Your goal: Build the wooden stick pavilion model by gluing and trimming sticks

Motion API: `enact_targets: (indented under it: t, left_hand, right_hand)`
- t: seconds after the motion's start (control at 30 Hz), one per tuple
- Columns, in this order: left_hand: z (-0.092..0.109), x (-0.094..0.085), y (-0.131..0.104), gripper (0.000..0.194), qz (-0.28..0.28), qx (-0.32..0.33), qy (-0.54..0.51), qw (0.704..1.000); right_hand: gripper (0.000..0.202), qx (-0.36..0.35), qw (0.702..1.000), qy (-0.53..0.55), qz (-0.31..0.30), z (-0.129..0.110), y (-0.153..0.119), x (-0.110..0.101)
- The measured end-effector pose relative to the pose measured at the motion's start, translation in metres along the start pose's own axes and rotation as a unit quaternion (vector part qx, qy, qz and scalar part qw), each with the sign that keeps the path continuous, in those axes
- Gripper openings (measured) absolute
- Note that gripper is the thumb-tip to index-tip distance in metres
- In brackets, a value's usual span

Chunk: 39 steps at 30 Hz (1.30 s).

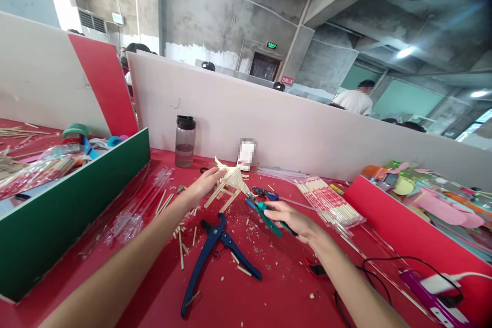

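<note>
My left hand [209, 183] has its fingers closed on the left side of a small pavilion-like model [231, 178] built from pale wooden sticks, with a curved roof and thin legs. Pliers with green handles [272, 221] are gripped in my right hand [289, 219]. Their metal jaws [248, 192] reach the right side of the model; whether they bite on a stick cannot be made out. In front of the model lies a large blue-handled cutter [215, 246], its handles spread. Behind the pliers rests a blue glue gun [266, 194].
Stick offcuts litter the red table [284, 287]. A water bottle [185, 142] and a propped phone [246, 155] stand by the white partition [292, 128]. Packaged sticks [326, 199] lie right, plastic wrappers [130, 210] left. Green [77, 210] and red [415, 220] dividers flank me. A purple power strip [428, 297] has cables.
</note>
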<state>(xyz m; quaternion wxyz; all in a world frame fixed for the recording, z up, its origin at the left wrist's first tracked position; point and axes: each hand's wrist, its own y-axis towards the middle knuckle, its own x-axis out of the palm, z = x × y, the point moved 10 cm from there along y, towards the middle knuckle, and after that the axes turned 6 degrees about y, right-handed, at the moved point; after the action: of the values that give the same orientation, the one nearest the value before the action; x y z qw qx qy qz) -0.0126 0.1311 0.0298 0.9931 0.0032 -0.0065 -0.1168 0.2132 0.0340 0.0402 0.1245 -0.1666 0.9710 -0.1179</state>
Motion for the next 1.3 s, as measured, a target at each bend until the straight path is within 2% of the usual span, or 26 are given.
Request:
enact_targets:
  t: [0.2,0.4,0.57,0.77,0.9,1.07,1.2,1.3]
  left_hand:
    - [0.011,0.006,-0.008,0.048,0.008,0.009,-0.026,1.0]
    - [0.016,0.025,-0.01,0.038,-0.029,0.018,-0.021,0.999]
    - [0.021,0.033,-0.015,0.034,-0.034,0.017,-0.024,0.999]
    - [0.02,0.028,-0.017,0.032,-0.021,0.013,-0.03,0.999]
    - [0.015,0.029,-0.01,0.033,-0.038,0.013,-0.044,0.998]
    - [0.01,0.027,-0.007,0.028,-0.023,-0.01,-0.039,0.999]
    - [0.011,0.016,-0.007,0.025,0.014,-0.014,-0.053,0.998]
    - [0.011,0.011,-0.009,0.023,0.027,-0.022,-0.063,0.997]
  right_hand:
    - [0.044,0.003,1.0,-0.006,0.002,0.008,0.0,-0.001]
    - [0.043,0.009,0.999,0.03,-0.012,0.02,-0.001,0.003]
    - [0.05,0.009,1.0,0.007,-0.01,0.025,-0.004,0.008]
    - [0.056,-0.012,1.0,-0.024,-0.009,0.012,-0.009,0.012]
    - [0.056,-0.052,0.997,-0.058,-0.018,0.003,-0.006,0.018]
    - [0.053,-0.105,0.987,-0.119,-0.018,-0.005,-0.001,0.023]
    - [0.051,-0.102,0.98,-0.171,-0.01,-0.003,-0.005,0.022]
    - [0.052,-0.085,0.982,-0.168,0.012,0.002,-0.009,0.018]
